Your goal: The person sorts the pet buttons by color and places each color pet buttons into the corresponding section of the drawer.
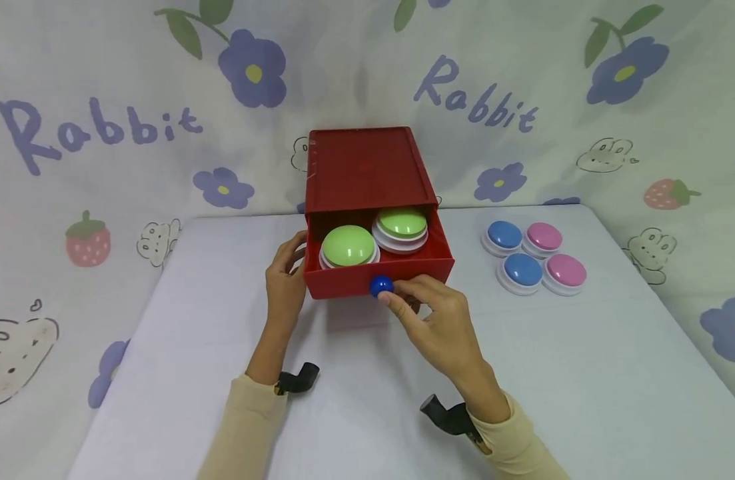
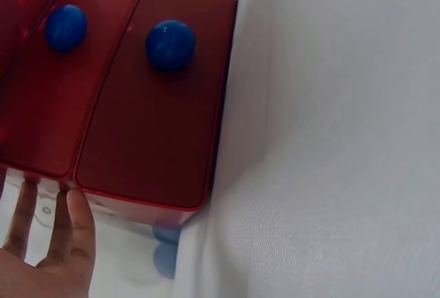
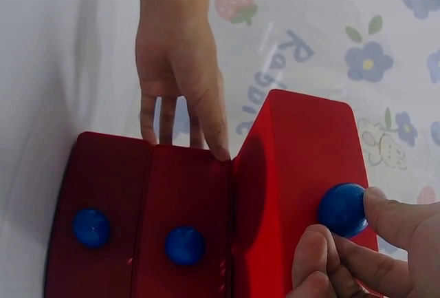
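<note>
A red drawer cabinet [image 1: 367,170] stands on the table with its top drawer [image 1: 343,283] pulled out. Two green dome push buttons [image 1: 348,247] with white bases sit inside that drawer, one at front left, the other further back on the right. My right hand [image 1: 442,320] pinches the drawer's round blue knob [image 3: 342,210] between thumb and fingers. Against the cabinet's left side rests my left hand [image 1: 286,287], its fingers extended along the wall in the right wrist view. Two lower drawers [image 2: 148,133], each with a blue knob, are closed.
Right of the cabinet, two blue push buttons [image 1: 504,235] and two pink push buttons [image 1: 544,236] stand grouped on the white table [image 1: 367,413]. A cloth [image 1: 355,73] printed with flowers and rabbits hangs behind the table.
</note>
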Action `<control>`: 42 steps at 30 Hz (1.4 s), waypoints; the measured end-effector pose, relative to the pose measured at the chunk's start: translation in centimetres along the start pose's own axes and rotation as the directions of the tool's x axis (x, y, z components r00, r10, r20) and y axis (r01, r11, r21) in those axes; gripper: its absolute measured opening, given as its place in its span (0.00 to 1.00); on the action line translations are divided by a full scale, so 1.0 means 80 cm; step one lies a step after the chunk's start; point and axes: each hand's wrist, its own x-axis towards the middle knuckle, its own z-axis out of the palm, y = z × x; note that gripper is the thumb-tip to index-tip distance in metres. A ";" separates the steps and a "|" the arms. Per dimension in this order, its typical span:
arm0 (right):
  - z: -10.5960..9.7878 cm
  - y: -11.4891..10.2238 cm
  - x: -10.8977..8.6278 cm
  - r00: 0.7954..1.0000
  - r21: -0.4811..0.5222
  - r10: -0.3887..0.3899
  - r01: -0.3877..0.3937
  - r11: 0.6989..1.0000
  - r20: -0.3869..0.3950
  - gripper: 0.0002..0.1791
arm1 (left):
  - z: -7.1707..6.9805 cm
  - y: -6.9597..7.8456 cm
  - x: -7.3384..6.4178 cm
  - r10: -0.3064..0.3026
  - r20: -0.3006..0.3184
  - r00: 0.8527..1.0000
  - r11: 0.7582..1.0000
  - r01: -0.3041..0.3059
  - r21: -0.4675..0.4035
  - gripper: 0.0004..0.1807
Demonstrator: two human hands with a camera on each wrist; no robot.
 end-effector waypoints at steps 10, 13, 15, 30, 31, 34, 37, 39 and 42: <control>0.001 0.003 0.004 1.000 0.009 -0.010 0.010 1.000 -0.004 0.12 | 0.000 -0.001 0.003 0.027 0.003 1.000 1.000 -0.027 0.004 0.23; 0.001 0.003 0.004 1.000 0.007 0.001 -0.001 1.000 -0.001 0.12 | 0.000 -0.001 0.003 0.028 0.013 1.000 1.000 -0.028 0.001 0.24; 0.001 0.003 0.004 1.000 0.007 0.012 -0.012 1.000 0.006 0.12 | -0.001 -0.002 0.002 0.022 0.016 1.000 1.000 -0.022 -0.001 0.24; 0.000 0.012 0.011 1.000 0.007 0.011 -0.011 1.000 0.005 0.13 | -0.001 0.004 0.004 0.002 -0.005 1.000 1.000 -0.002 0.009 0.23; 0.001 0.012 0.011 1.000 0.011 0.009 -0.009 1.000 0.006 0.12 | -0.002 0.004 0.004 0.005 -0.006 1.000 1.000 -0.005 0.011 0.22; 0.003 0.015 0.012 1.000 0.021 -0.002 0.002 1.000 0.004 0.12 | -0.002 0.004 0.004 0.017 -0.008 1.000 1.000 -0.017 0.016 0.22; 0.005 0.017 0.014 1.000 0.026 -0.013 0.013 1.000 -0.001 0.11 | -0.002 0.003 0.004 0.027 -0.012 1.000 1.000 -0.027 0.014 0.22; 0.005 0.019 0.015 1.000 0.028 -0.019 0.019 0.999 -0.006 0.11 | -0.001 0.002 0.005 0.024 -0.013 1.000 1.000 -0.024 0.011 0.22; 0.005 0.019 0.017 1.000 0.026 -0.020 0.021 0.999 -0.016 0.12 | 0.001 0.002 0.006 0.014 -0.006 1.000 1.000 -0.014 0.001 0.22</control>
